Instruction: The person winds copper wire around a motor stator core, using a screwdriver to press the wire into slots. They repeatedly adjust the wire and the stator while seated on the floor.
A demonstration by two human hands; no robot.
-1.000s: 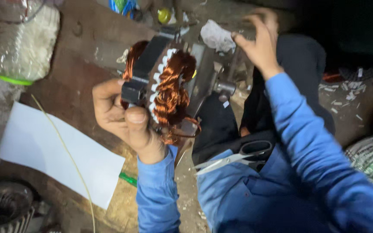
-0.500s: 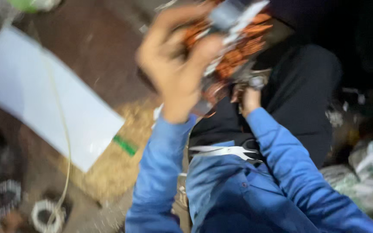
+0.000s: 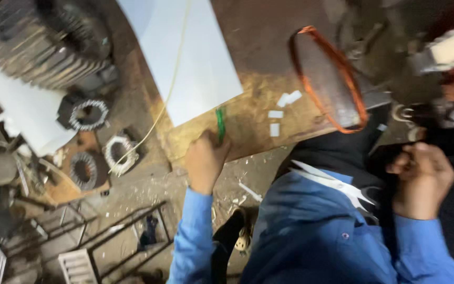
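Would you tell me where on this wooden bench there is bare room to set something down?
Bare wood shows on the bench between the white sheet and the copper wire loop. Nearer the edge, small white strips and the left hand at the green tool crowd it. Left of the sheet, stator rings clutter the floor.

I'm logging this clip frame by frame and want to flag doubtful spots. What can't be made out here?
- Head view, right hand: curled into a fist over dark cloth; anything inside it is hidden by its fingers.
- Left hand: its fingertips meet the green stick, but motion blur hides the grip.
- Motor stator: cut off by the right edge and blurred.
- Scissors: the handles blend into dark fabric.
- Copper wire coil: single strands too blurred to tell.
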